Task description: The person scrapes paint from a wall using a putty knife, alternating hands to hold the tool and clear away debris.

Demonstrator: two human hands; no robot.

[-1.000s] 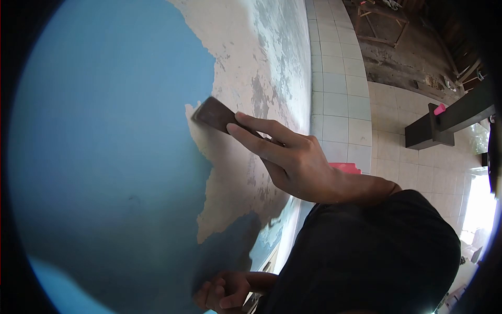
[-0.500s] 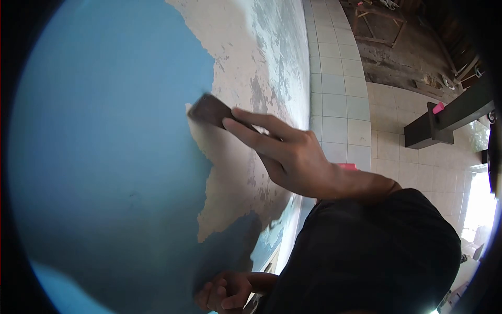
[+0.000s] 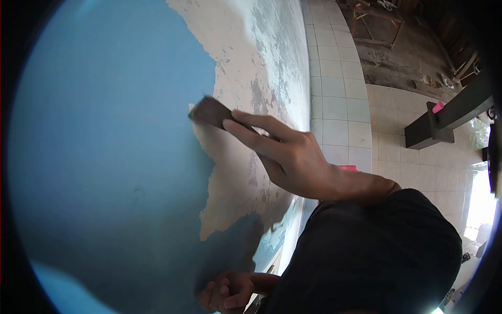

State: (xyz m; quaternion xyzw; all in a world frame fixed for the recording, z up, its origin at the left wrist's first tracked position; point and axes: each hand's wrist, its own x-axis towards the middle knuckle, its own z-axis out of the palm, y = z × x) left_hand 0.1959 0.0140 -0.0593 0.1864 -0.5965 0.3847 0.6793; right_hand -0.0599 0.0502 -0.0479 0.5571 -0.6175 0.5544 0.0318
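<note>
The view lies on its side, with the floor toward the right. My right hand (image 3: 298, 157) grips a dark, flat scraper (image 3: 212, 111), two fingers stretched along it. The scraper's far edge is at the ragged border between the blue paint (image 3: 115, 125) and the bare beige patch (image 3: 235, 172) of the wall. Low in the view, my left hand (image 3: 230, 290) is near the shaded blue wall, its fingers loosely curled and nothing visible in them. Shadow hides part of those fingers.
A tiled ledge (image 3: 333, 104) runs along the wall. Beyond it are a dark post (image 3: 436, 123) with a pink cup (image 3: 438, 107), a wooden table (image 3: 379, 21) and a tiled floor (image 3: 395, 152). Something pink (image 3: 348, 168) shows behind my right wrist.
The view has shifted very slightly. My right hand and the scraper are almost where they were at the paint border, and my left hand remains low by the wall.
</note>
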